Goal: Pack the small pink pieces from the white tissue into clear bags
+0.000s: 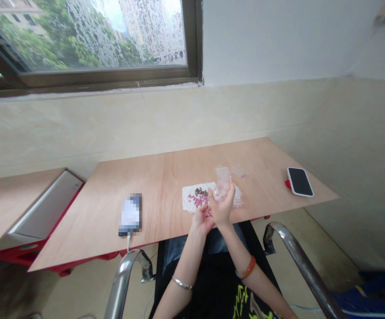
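My left hand (204,220) is cupped palm up at the table's front edge, with a few pink beads (208,213) in it. Just above and to its right, my right hand (223,206) grips a small clear plastic bag (222,188) between thumb and fingers. Beyond the left hand lies a white paper sheet (186,201), bearing scattered pink beads (199,200) and several dark brown pieces (201,192) too small to name. More clear bags (238,200) lie beside the right hand, partly hidden by it.
On the wooden table (159,190), a phone (130,215) with a white cable lies left. A white-framed device with a black screen (300,181) sits at the right, something red under its edge. Metal chair armrests (126,274) flank me. A window (112,35) is ahead.
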`<state>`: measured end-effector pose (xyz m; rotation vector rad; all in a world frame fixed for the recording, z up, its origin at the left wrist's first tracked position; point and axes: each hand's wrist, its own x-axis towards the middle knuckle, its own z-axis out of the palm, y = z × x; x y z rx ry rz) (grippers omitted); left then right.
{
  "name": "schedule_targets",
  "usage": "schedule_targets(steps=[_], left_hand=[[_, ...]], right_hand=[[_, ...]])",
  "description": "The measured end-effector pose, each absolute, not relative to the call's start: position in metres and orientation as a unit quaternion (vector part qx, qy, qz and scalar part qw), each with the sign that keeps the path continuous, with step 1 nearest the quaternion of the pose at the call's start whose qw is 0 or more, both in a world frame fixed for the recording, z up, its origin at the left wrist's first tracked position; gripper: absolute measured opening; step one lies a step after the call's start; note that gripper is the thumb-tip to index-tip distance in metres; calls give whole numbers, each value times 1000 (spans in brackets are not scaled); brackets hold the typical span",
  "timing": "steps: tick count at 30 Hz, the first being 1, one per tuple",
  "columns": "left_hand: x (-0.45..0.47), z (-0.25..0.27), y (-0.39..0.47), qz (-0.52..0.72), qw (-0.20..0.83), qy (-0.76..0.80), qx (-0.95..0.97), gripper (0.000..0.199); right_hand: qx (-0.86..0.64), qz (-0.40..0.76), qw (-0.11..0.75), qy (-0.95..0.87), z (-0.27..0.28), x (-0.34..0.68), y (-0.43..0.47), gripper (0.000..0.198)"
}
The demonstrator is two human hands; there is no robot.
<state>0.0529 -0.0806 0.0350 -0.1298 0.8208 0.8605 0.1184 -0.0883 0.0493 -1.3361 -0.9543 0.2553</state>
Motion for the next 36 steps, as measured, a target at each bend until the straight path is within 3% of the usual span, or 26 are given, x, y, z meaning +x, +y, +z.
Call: schedule_targets(steps=[3,7,12,16,36], left_hand=[[48,30,-80,413,812,403,-89,29],[39,25,-74,433,785,427,-119,35],[28,18,-65,468,756,436,-138,35],[20,13,-61,482,742,442,-149,35],[10,20,-60,484,760,423,-93,36]], right_hand=[[-640,61,630,-435,36,144,-69,68],[-700,75,522,-481,-6,178,-47,66],[-800,74,305,-511,-53,194,-42,56],[-808,47,209,-549,-60,196,-43,59],[-825,42,141,-546,-58,195,-39,60]])
